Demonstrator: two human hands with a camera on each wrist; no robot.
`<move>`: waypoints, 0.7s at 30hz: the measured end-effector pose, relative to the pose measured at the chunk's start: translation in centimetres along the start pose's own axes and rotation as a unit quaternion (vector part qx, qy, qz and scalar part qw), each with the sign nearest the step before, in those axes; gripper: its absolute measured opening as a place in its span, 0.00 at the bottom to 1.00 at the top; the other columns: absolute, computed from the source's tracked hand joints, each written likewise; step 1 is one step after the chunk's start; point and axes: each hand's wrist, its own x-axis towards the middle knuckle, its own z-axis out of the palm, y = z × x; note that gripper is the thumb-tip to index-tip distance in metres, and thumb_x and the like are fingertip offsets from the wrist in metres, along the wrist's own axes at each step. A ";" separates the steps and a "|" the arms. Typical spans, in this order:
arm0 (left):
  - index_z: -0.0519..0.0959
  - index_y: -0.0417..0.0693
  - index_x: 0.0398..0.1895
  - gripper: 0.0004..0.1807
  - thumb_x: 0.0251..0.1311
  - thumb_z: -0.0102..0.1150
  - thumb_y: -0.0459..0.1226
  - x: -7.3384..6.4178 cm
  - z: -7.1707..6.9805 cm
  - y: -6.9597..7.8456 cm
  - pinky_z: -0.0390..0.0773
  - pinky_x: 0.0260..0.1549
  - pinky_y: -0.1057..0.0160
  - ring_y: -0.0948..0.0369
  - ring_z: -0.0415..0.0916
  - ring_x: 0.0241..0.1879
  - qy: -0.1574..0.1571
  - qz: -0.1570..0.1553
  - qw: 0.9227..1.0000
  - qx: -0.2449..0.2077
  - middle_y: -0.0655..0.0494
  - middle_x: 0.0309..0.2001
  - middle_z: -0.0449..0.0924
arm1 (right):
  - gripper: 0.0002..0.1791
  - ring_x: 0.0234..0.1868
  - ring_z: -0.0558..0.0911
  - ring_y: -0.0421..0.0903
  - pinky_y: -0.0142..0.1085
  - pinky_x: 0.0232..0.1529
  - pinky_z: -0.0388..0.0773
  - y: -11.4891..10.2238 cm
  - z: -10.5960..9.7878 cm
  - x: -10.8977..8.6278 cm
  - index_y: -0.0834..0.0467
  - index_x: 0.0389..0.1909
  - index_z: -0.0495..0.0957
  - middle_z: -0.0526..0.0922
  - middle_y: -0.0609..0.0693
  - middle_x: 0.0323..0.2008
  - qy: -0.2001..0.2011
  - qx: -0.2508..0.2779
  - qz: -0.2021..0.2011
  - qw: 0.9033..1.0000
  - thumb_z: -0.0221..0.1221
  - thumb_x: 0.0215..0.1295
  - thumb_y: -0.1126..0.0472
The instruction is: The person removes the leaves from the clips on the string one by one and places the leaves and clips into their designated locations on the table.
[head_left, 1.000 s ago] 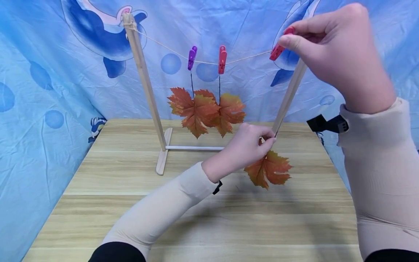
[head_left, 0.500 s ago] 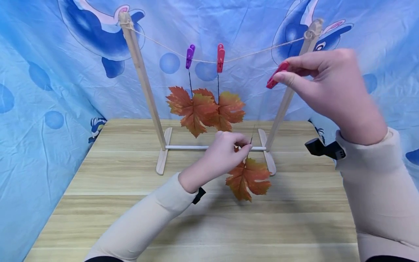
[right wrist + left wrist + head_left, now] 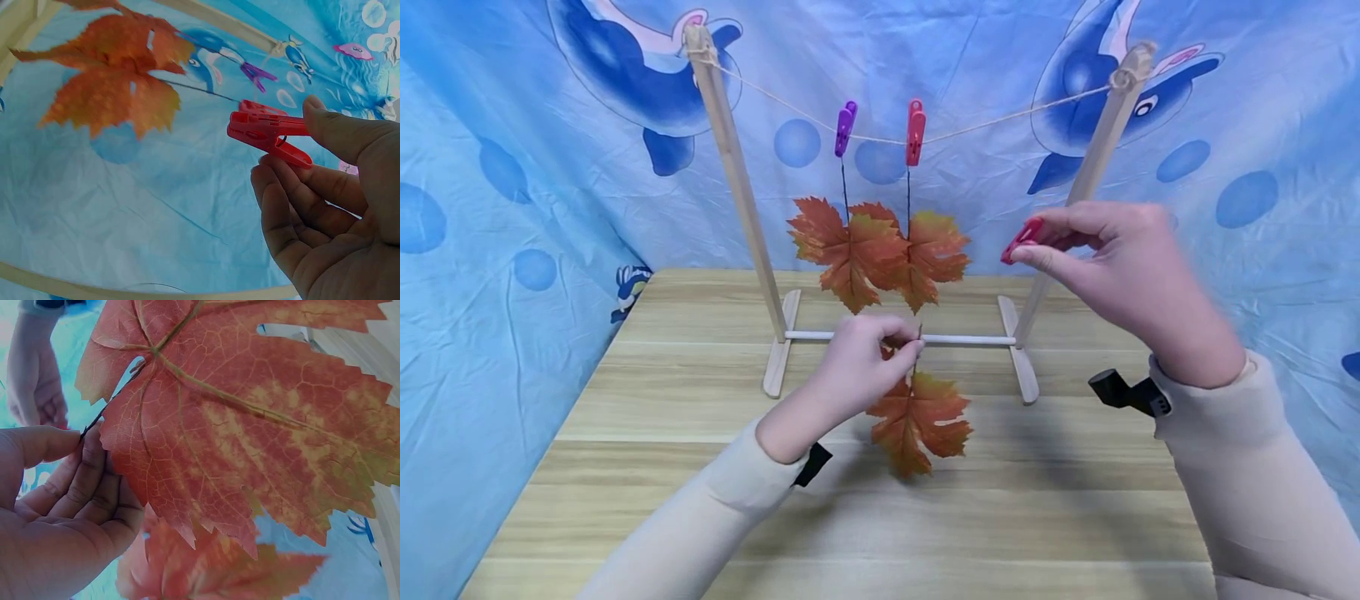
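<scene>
My left hand [image 3: 868,367] pinches the thin dark stem of an orange-red maple leaf [image 3: 921,425], which hangs below the fingers in front of the rack's white crossbar. In the left wrist view the stem [image 3: 103,414] runs between thumb and forefinger. Off to the right, my right hand [image 3: 1120,275] holds a red clothespin [image 3: 1021,240] between thumb and fingers; the right wrist view shows this clothespin [image 3: 269,128] with nothing in its jaws. Two more leaves [image 3: 850,254] hang from the string, one under a purple clothespin [image 3: 846,129], the other under a red-pink clothespin [image 3: 915,133].
A sagging string [image 3: 1000,122] spans two wooden posts [image 3: 730,167] standing on flat wooden feet [image 3: 1018,350]. The white crossbar [image 3: 966,340] joins them low down. Everything stands on a wood-grain table [image 3: 700,467] before a blue dolphin-print curtain [image 3: 985,50].
My left hand has moved left and slightly down with its leaf, away from the right post. My right hand has come down from string height, still holding the red clothespin.
</scene>
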 end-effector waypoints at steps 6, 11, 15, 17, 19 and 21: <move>0.87 0.45 0.33 0.04 0.64 0.66 0.30 -1.5 -1.3 -1.0 0.82 0.32 0.63 0.65 0.79 0.32 0.015 -0.050 0.999 0.015 0.62 0.30 0.84 | 0.09 0.35 0.84 0.36 0.27 0.33 0.77 0.8 1.8 -1.6 0.53 0.43 0.89 0.86 0.38 0.34 -0.016 0.048 0.011 0.999 0.72 0.63 0.57; 0.87 0.45 0.33 0.03 0.64 0.67 0.30 -2.3 -2.3 -2.1 0.82 0.32 0.62 0.65 0.79 0.31 0.025 -0.075 0.996 0.031 0.63 0.29 0.84 | 0.14 0.36 0.85 0.36 0.28 0.35 0.79 1.5 3.3 -2.5 0.53 0.49 0.87 0.86 0.37 0.35 -0.026 0.083 0.014 0.996 0.72 0.63 0.59; 0.88 0.46 0.34 0.03 0.64 0.67 0.31 -3.0 -3.0 -2.7 0.81 0.31 0.59 0.64 0.80 0.30 0.025 -0.097 0.994 0.041 0.62 0.30 0.84 | 0.18 0.37 0.85 0.36 0.28 0.37 0.79 2.0 4.1 -3.2 0.50 0.54 0.85 0.87 0.37 0.35 -0.038 0.088 0.032 0.995 0.72 0.63 0.57; 0.88 0.46 0.34 0.03 0.64 0.67 0.31 -3.2 -3.2 -2.9 0.80 0.30 0.59 0.64 0.80 0.29 0.021 -0.110 0.993 0.041 0.61 0.30 0.85 | 0.17 0.37 0.84 0.34 0.28 0.37 0.78 2.2 4.5 -3.7 0.48 0.53 0.86 0.86 0.36 0.35 -0.046 0.079 0.042 0.995 0.72 0.64 0.55; 0.88 0.45 0.34 0.02 0.64 0.67 0.31 -3.3 -3.3 -3.0 0.80 0.29 0.59 0.63 0.80 0.29 0.018 -0.116 0.992 0.041 0.60 0.30 0.85 | 0.14 0.37 0.84 0.34 0.28 0.38 0.78 2.4 4.9 -4.1 0.46 0.50 0.86 0.86 0.36 0.36 -0.061 0.082 0.054 0.993 0.71 0.64 0.54; 0.88 0.44 0.34 0.03 0.64 0.67 0.30 -3.4 -3.4 -3.1 0.80 0.29 0.59 0.63 0.79 0.28 0.017 -0.124 0.991 0.042 0.60 0.29 0.85 | 0.11 0.37 0.84 0.35 0.29 0.38 0.78 2.7 5.3 -4.3 0.48 0.47 0.87 0.87 0.37 0.37 -0.072 0.085 0.058 0.992 0.71 0.64 0.55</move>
